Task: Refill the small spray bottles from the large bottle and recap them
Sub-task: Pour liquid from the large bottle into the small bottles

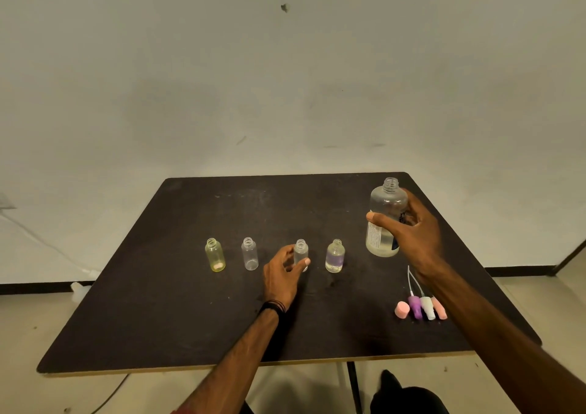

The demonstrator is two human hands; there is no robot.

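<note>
Several small uncapped bottles stand in a row on the black table (190,318): a yellow bottle (215,255), a clear bottle (250,253), a third clear bottle (301,250) and a purple-tinted bottle (335,256) with some liquid inside. My left hand (283,275) grips the third clear bottle, which stands on the table. My right hand (410,226) holds the large clear bottle (385,210) upright at the right, uncapped and part full, with a label on its side. The spray caps (421,308) lie together near my right forearm.
The caps are pink, purple and white, with thin dip tubes pointing toward the far edge. A pale wall rises behind the table. The table's right edge is close to the large bottle. Floor and a dark shoe show below the front edge.
</note>
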